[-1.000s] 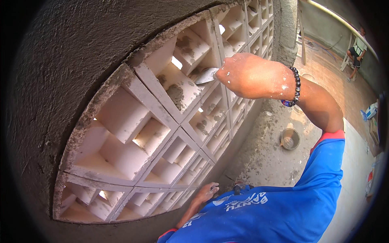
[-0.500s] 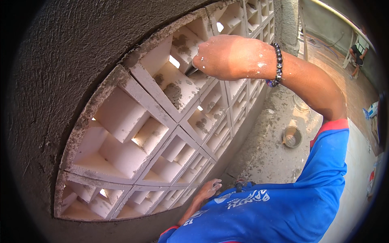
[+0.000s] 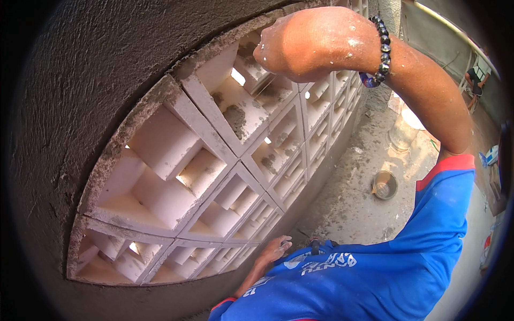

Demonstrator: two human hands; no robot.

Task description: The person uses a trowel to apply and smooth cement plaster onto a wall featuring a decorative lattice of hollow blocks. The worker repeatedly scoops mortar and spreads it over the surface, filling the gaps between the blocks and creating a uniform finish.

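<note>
My right hand point(image 3: 313, 45), dusted with white specks and wearing a dark bead bracelet point(image 3: 383, 51), is closed in front of the upper blocks. Below its fingers shows a thin metal-bladed tool point(image 3: 263, 86); its handle is hidden in the fist. The pale ventilation blocks point(image 3: 239, 159) form a lattice with square openings and stepped inner faces. Grey mortar patches point(image 3: 235, 119) stick to the block nearest this hand. Low down beside the lattice, my left hand point(image 3: 274, 249) has its dusty fingers stretched out, with nothing seen in them.
Rough dark plaster point(image 3: 59, 123) surrounds the lattice on the left. On the splattered floor to the right stand a round bucket point(image 3: 385, 185) and a pale container point(image 3: 402, 131). Farther back, a person point(image 3: 473, 80) is by the far wall.
My right hand has moved up in the picture, and the blade below it shows less. My left hand stays about where it was. The view has shifted slightly.
</note>
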